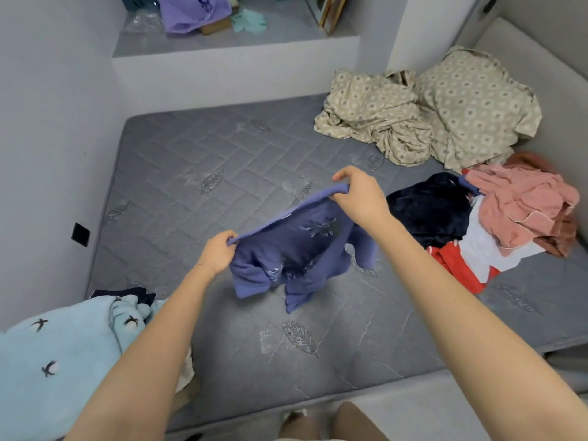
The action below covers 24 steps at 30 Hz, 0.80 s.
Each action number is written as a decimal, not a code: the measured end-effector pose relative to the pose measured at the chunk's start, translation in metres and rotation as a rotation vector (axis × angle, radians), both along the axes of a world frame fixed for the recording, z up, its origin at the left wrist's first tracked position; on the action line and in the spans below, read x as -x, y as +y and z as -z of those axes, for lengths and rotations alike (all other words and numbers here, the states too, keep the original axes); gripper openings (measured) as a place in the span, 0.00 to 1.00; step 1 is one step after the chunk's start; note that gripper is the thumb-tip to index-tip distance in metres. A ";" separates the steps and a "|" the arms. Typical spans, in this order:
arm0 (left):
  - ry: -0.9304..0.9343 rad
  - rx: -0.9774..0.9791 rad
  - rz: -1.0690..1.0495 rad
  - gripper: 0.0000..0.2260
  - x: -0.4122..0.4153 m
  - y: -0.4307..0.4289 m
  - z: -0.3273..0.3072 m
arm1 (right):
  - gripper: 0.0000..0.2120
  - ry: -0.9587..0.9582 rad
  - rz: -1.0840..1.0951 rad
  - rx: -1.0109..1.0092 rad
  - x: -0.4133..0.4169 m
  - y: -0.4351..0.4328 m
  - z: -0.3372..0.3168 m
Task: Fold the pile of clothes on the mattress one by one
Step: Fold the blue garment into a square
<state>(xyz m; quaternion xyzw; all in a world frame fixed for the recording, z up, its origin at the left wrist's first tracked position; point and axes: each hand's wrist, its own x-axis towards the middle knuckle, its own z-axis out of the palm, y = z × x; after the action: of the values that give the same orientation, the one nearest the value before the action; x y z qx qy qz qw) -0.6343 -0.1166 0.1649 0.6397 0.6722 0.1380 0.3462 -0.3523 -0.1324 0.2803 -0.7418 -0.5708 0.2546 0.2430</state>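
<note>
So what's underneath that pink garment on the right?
The pink garment lies on a white piece, a rust-brown one and a navy one. Anything deeper is covered.

The mattress (pixel 197 160) lies bare across its middle and far left corner. A clothes pile (pixel 496 218) crowds its right edge, patterned bedding (pixel 429 116) its far right corner, a pale-blue blanket (pixel 63 354) its near left corner.

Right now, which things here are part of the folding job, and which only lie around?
Part of the job:
- blue-purple embroidered garment, held up by the left hand and right hand
- pile of pink, navy, white and red clothes
- grey quilted mattress

Only lying around:
- crumpled beige patterned bedding
- purple cloth on the ledge
</note>
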 end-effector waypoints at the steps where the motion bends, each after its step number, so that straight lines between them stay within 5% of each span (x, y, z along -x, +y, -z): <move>1: -0.046 -0.035 -0.031 0.11 -0.001 -0.001 -0.005 | 0.10 -0.104 0.006 0.024 -0.005 -0.003 -0.002; 3: -0.177 -0.102 -0.098 0.06 -0.005 -0.005 -0.018 | 0.08 -0.200 0.029 0.070 -0.017 -0.007 -0.003; 5: -0.265 -0.158 -0.141 0.05 -0.013 -0.013 -0.032 | 0.17 -0.222 0.048 0.094 -0.030 -0.016 -0.003; 10: -0.390 -0.346 -0.333 0.16 -0.044 -0.045 -0.069 | 0.24 -0.241 0.060 0.211 -0.070 -0.049 -0.006; 24: -0.686 -0.680 -0.244 0.12 -0.069 -0.092 -0.182 | 0.23 0.065 -0.121 0.071 -0.104 -0.072 -0.083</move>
<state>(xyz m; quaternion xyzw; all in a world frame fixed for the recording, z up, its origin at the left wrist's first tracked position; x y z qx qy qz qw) -0.5654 -0.2084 0.3472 0.5508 0.5067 0.5912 0.3005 -0.2482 -0.2043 0.3629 -0.7055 -0.5971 0.3128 0.2190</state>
